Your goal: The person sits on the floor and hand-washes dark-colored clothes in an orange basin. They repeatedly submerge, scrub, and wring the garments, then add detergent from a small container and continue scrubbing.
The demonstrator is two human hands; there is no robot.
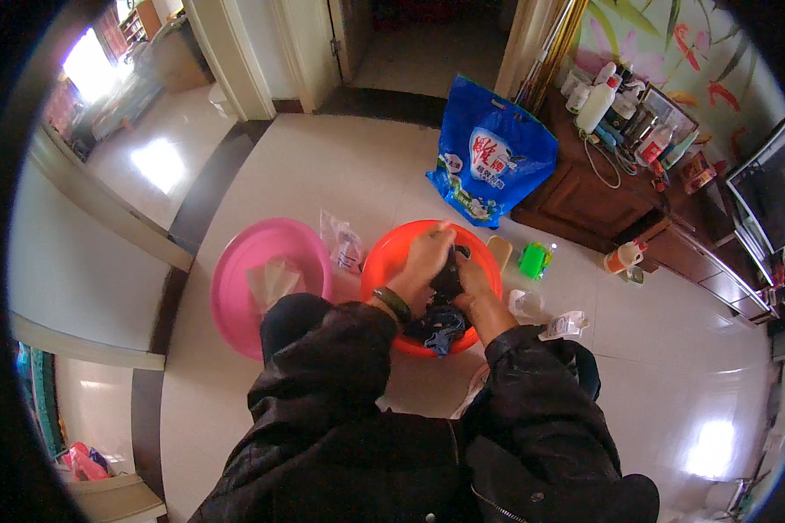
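An orange-red plastic basin [383,247] stands on the tiled floor in front of me, with dark cloth [446,278] in it. My left hand [428,258], a dark bangle at its wrist, grips the upper part of this cloth. On the right side of the same cloth, my right hand [474,282] is closed around it, its fingertips partly hidden. A bunched dark blue cloth [441,330] lies lower in the basin, below both hands. To the left is a pink basin [226,294] holding a pale, folded sheet-like thing [275,281].
A blue detergent bag [490,157] stands beyond the orange-red basin, beside a wooden cabinet [579,196] crowded with bottles. Right of the basin lie a tan dish-like object [499,252], a green item [534,260], a clear cup [524,304] and a white pouch [566,324]. A plastic bag [343,245] sits between the basins.
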